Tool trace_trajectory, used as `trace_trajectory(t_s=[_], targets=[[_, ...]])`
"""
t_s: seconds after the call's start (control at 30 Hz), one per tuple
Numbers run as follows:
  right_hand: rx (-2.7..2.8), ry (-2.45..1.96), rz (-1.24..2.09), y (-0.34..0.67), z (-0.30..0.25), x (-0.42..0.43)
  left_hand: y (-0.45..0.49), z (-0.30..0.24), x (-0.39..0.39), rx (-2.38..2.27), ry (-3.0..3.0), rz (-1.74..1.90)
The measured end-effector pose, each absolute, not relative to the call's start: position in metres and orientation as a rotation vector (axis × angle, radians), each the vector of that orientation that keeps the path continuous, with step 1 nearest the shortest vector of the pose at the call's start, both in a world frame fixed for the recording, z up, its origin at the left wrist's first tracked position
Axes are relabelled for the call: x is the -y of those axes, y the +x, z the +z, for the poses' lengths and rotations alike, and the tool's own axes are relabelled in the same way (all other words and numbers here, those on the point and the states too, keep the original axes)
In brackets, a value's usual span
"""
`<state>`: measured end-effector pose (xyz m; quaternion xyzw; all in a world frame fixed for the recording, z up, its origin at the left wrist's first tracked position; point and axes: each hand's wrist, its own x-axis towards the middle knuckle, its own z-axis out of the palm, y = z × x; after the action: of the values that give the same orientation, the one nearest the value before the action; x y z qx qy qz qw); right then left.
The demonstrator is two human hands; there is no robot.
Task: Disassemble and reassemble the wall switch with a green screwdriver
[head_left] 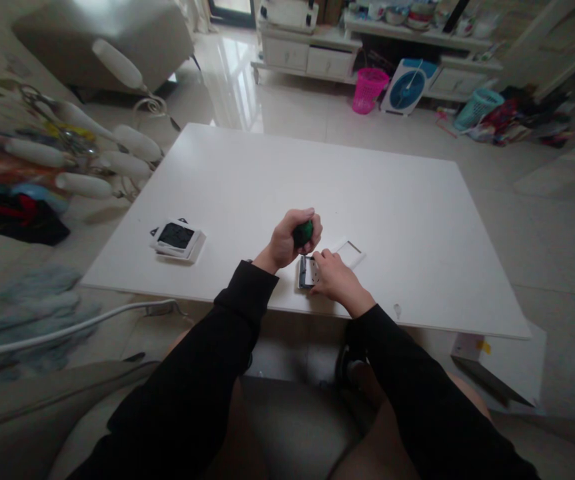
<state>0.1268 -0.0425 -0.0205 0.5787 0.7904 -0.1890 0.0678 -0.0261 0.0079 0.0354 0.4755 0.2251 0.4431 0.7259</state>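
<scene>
Centrally, near the front edge of the white tabletop [317, 180], the left hand [287, 240] is closed in a fist around a green-handled tool [303, 233]. The tool stands roughly upright and its lower end is hidden behind the fingers. Just to the right and slightly nearer, the right hand [336, 279] lies palm down with its fingers curled onto a small grey and white switch module [306, 272], gripping it against the tabletop. The module lies flat directly below the tool's handle, and the two hands almost touch above it. Both arms wear black sleeves.

A thin white frame [350, 251] lies flat just beyond the right hand, on its far right side. Well apart to the left, near the tabletop's left edge, sits a white plate with a dark centre [177, 239], resting on another white piece.

A white cable [67, 330] runs along the near left, off the tabletop. At the far left stands a rack with white handles [92, 153]. Across the tiled floor, a pink basket [368, 89], a blue and white fan [407, 87] and a teal basket [477, 107] stand before low white cabinets [307, 57]
</scene>
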Motion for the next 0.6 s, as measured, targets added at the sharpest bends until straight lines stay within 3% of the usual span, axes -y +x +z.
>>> trace_trajectory(t_s=[0.6], targets=[[-2.398,1.722,-0.65,0.128,-0.033,0.04,-0.025,0.025,-0.007,-0.531,1.207,0.935]])
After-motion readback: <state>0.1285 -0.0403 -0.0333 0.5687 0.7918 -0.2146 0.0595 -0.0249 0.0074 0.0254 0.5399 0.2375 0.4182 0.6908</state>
